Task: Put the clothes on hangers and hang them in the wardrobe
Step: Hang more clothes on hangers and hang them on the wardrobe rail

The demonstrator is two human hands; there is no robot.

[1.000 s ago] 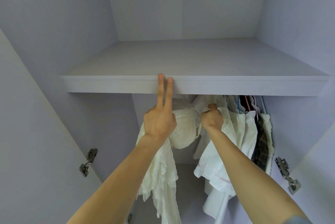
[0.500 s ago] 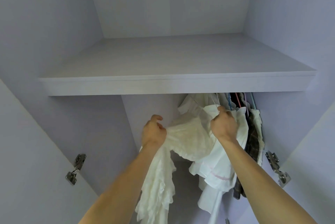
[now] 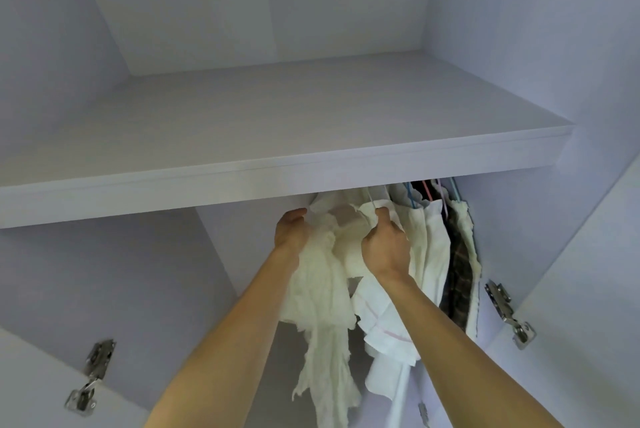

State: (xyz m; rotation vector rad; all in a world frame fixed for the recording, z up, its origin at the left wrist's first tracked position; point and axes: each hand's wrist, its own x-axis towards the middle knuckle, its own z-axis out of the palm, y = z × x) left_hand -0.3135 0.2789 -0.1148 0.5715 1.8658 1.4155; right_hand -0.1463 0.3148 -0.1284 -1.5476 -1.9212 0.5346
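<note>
you're well into it: several pieces already hang at the right of the wardrobe [image 3: 86, 271], under the shelf [image 3: 277, 136]: a white shirt [image 3: 427, 247], a dark checked garment [image 3: 459, 275] and a pale piece [image 3: 468, 233] nearest the side wall. their coloured hanger hooks [image 3: 428, 190] show just below the shelf edge. the cream ruffled garment [image 3: 325, 292] is the one in work, raised just under the shelf and touching the white shirt. your left hand [image 3: 290, 232] and right hand [image 3: 386, 245] are each clamped on its upper part, close together. the rail is hidden behind the shelf edge, so i can't tell whether its hanger is hooked on. i'd judge that hooking is what's left here.
</note>
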